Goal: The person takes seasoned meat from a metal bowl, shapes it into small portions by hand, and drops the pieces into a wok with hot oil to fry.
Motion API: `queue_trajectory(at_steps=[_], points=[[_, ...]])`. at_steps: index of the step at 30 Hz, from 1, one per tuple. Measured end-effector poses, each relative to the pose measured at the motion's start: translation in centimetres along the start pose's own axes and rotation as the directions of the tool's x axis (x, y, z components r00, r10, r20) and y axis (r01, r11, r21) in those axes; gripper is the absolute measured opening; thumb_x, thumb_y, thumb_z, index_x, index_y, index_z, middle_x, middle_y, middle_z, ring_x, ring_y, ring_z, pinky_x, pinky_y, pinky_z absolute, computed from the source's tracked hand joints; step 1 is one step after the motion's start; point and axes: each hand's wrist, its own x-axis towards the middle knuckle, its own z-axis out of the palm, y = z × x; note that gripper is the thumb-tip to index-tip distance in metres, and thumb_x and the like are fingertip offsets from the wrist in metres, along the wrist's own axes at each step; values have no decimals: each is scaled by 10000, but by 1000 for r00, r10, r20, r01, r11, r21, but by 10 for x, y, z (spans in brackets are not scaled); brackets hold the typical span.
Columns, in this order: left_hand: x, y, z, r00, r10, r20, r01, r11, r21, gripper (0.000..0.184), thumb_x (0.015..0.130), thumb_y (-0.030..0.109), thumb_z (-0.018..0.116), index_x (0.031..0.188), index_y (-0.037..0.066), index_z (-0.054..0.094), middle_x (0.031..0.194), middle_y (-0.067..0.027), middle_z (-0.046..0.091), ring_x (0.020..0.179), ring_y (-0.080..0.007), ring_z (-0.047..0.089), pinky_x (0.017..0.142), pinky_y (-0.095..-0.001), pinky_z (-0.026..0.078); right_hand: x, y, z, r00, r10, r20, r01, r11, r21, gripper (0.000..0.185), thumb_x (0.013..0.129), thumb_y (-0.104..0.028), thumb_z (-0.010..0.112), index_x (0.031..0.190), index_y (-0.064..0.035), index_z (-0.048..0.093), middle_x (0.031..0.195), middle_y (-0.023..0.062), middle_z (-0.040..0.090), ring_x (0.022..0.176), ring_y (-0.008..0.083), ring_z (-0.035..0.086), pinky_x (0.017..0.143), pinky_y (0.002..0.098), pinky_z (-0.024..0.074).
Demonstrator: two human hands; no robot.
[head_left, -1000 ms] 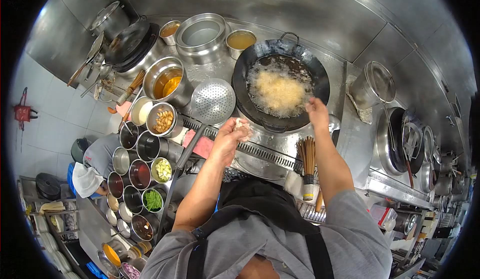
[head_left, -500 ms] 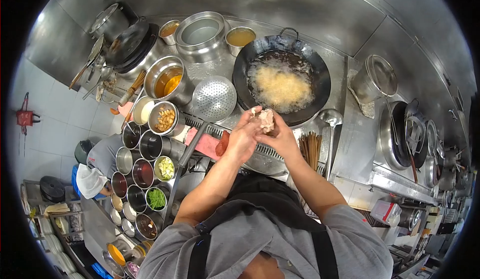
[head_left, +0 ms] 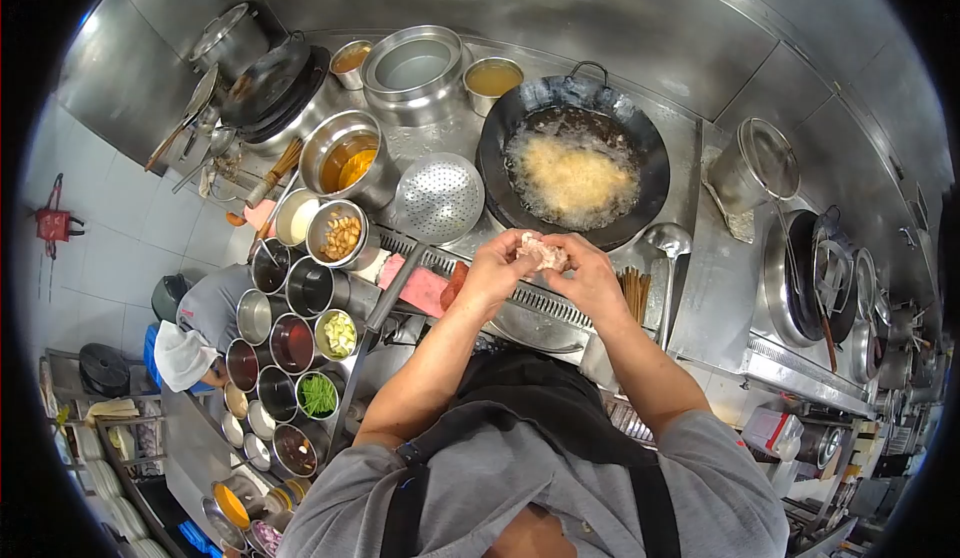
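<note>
One steel-walled kitchen (head_left: 480, 3) rings a steel counter (head_left: 684, 173); on it, a black wok (head_left: 648, 143) seethes around frothing pale food (head_left: 578, 180); near its closest rim, left hand (head_left: 490, 272) and right hand (head_left: 587, 278) clamp together on a pale clump (head_left: 543, 251); from my remote post, I judge the step is working it by touch; the next move calls for care beside the heat.

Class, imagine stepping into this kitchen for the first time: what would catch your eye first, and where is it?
Probably the big black wok, ahead of the person, where a golden mass froths in oil. Next, on the person's side of it, the left hand and right hand hold a pinkish lump between their fingers. To the person's left, chopped greens stand out among clustered steel pots.
</note>
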Motion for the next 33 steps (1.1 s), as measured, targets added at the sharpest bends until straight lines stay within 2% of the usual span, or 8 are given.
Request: queue_trajectory(at_steps=[4, 12, 15, 17, 18, 20, 27, 33], points=[[2, -2, -3, 999, -1, -38, -2, 996, -86, 173, 868, 31, 636, 1023, -8, 571, 930, -71, 651, 814, -119, 619, 732, -255, 495, -3, -6, 10, 999, -8, -37, 8, 1000, -15, 387, 742, -83, 695, 1112, -9, 612, 1017, 135, 630, 848, 265, 635, 733, 334, 503], [9, -11, -6, 999, 18, -46, -22, 996, -90, 142, 857, -2, 630, 985, 0, 568, 877, -48, 640, 776, -103, 607, 686, -240, 493, -3, 3, 13, 993, 36, -112, -42, 998, -53, 286, 793, -140, 669, 1031, 16, 638, 903, 146, 642, 780, 288, 639, 677, 336, 500], [10, -15, -8, 999, 6, -36, -8, 998, -59, 137, 853, -15, 624, 977, 6, 570, 865, -39, 636, 754, -90, 596, 662, -228, 488, -4, 12, 12, 994, 49, -98, -58, 994, -91, 242, 767, -85, 679, 974, 38, 649, 828, 92, 657, 724, 172, 641, 639, 277, 484], [10, -16, -8, 1000, 3, -25, -4, 998, -57, 134, 855, -16, 619, 977, 9, 570, 867, -38, 637, 750, -89, 597, 664, -231, 493, -6, 20, 13, 937, 348, -14, -331, 903, 272, 179, 777, -73, 688, 911, 39, 649, 806, 71, 657, 678, 142, 629, 597, 257, 476], [10, -14, -9, 999, 18, -43, -23, 993, -114, 132, 859, -10, 617, 979, 17, 571, 867, -31, 636, 756, -90, 599, 667, -232, 496, -6, 24, 11, 937, 349, -13, -333, 903, 272, 179, 777, -73, 688, 911, 39, 649, 806, 71, 657, 678, 142, 629, 597, 257, 476], [11, -10, -13, 998, 32, -61, -42, 985, -170, 130, 863, -4, 615, 982, 24, 572, 867, -23, 635, 761, -91, 601, 670, -234, 499, -5, 32, 4, 906, 417, 71, -371, 703, 607, 122, 793, -52, 684, 879, 15, 630, 812, 68, 652, 658, 150, 623, 585, 256, 486], [14, 2, -33, 989, -17, -146, -27, 955, -297, 153, 872, 34, 612, 1014, 73, 571, 915, -7, 617, 834, -100, 597, 736, -258, 488, -9, 51, -6, 914, 405, 32, -255, 508, 823, 145, 867, -152, 666, 879, -41, 574, 841, 94, 649, 709, 193, 642, 585, 292, 509], [6, -12, -39, 986, -65, -154, 12, 946, -323, 183, 873, 56, 606, 1049, 65, 558, 963, -26, 602, 863, -127, 591, 754, -279, 479, -4, 68, -14, 857, 514, -36, -307, 567, 765, 144, 824, -99, 706, 845, -58, 569, 799, 84, 652, 641, 176, 636, 518, 263, 478]])
